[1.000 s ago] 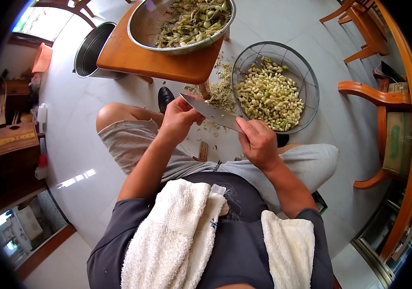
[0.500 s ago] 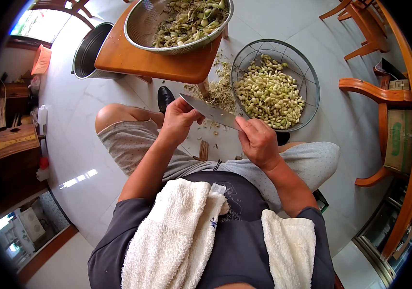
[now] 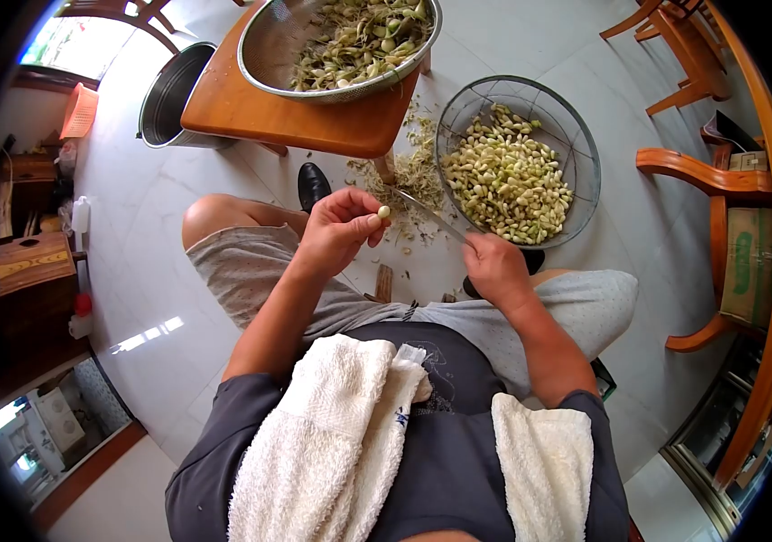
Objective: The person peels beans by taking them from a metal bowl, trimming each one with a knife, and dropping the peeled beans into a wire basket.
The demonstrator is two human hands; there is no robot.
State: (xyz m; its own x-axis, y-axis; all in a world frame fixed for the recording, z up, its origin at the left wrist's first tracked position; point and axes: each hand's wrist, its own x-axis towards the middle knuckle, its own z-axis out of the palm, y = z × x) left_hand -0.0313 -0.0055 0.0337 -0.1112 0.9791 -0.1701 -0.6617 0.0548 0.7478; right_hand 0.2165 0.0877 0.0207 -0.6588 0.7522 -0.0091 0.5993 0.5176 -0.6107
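Observation:
Between the thumb and fingers of my left hand [image 3: 336, 233] is a small pale bulb [image 3: 383, 212], with its rounded end showing. My right hand [image 3: 499, 271] is wrapped around the handle of a kitchen knife [image 3: 431, 214]. The blade points up and left, seen nearly edge-on, a little apart from the bulb. Just beyond my right hand, a round wire basket [image 3: 597, 172] on the floor holds many trimmed bulbs [image 3: 508, 181]. A metal colander [image 3: 255, 63] holds bulbs with stems and roots [image 3: 363, 45].
The colander stands on a wooden stool [image 3: 287, 126] in front of me. Trimmings [image 3: 413, 176] litter the floor by its leg. A metal bucket [image 3: 156, 113] stands left of the stool. Wooden chairs [image 3: 702, 172] and a cardboard box [image 3: 749, 262] are at the right.
The knife has turned from showing its broad face to nearly edge-on, and its tip has moved away from my left fingers. My right hand shifted slightly right and down. The bulb now shows.

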